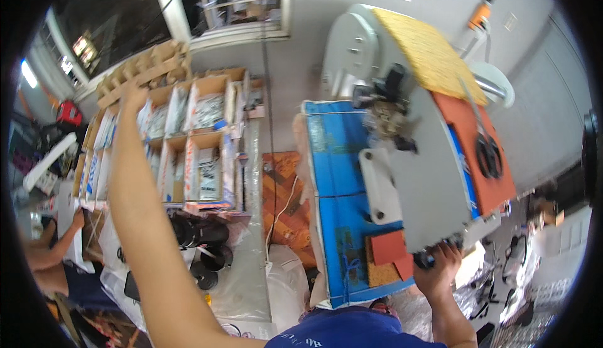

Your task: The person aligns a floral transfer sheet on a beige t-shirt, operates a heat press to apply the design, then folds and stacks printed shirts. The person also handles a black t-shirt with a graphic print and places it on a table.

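Note:
My left arm stretches far forward, and my left hand (pixel 133 98) is at the back of a row of open cardboard boxes (pixel 193 142). It is beside a brown cardboard divider tray (pixel 144 71); its fingers are too small and blurred to read. Close to my body on the right, my right hand (pixel 441 265) is closed round a dark part at the near edge of a grey machine (pixel 433 184). What exactly it grips is mostly hidden by the fingers. The boxes hold bagged small parts (pixel 210 110).
Black-handled scissors (pixel 488 156) lie on an orange-red sheet (pixel 461 119) atop the machine, behind them a yellow cloth (pixel 427 49). Left of it is a blue bench top (pixel 339 166) with red abrasive-looking pads (pixel 389 247). Black rolls (pixel 210 257) stand below the boxes. Another person's arm (pixel 59 244) shows far left.

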Demonstrator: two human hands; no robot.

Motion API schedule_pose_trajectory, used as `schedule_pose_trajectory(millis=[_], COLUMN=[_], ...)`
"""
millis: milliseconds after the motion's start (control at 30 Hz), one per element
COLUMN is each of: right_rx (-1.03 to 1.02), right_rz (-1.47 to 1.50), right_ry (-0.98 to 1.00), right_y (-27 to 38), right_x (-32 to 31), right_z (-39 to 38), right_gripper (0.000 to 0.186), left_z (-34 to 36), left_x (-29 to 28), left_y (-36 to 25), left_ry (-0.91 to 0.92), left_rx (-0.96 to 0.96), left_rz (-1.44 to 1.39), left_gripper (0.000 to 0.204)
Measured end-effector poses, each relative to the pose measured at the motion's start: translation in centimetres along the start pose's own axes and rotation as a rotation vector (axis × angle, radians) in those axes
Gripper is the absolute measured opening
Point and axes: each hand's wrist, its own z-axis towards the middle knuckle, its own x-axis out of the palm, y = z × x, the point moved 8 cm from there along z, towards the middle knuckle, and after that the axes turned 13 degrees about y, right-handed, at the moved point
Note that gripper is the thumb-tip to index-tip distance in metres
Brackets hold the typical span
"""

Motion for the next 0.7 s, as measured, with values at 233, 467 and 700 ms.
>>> schedule_pose_trajectory(millis=[233, 467, 700], right_rx=[-0.378, -0.408, -0.339], right_rz=[0.083, 0.089, 0.296], right_ry=[-0.047, -0.084, -0.119], right_y=[-0.6, -4.0, -13.9], right_x=[-0.8, -1.1, -2.3], right_z=[0.3, -1.0, -2.7], right_gripper=[0.038, 0.027, 0.025], left_z=[-7.2, -23.0, -46.6], left_x=[-11.1, -16.2, -7.1], left_y=[-5.3, -29.7, -38.4], left_ry=[0.002, 0.164, 0.552], left_rx=[0.2, 0.563, 0.751], left_rz=[-0.005, -0.225, -0.838], left_gripper=[0.023, 0.029, 0.034])
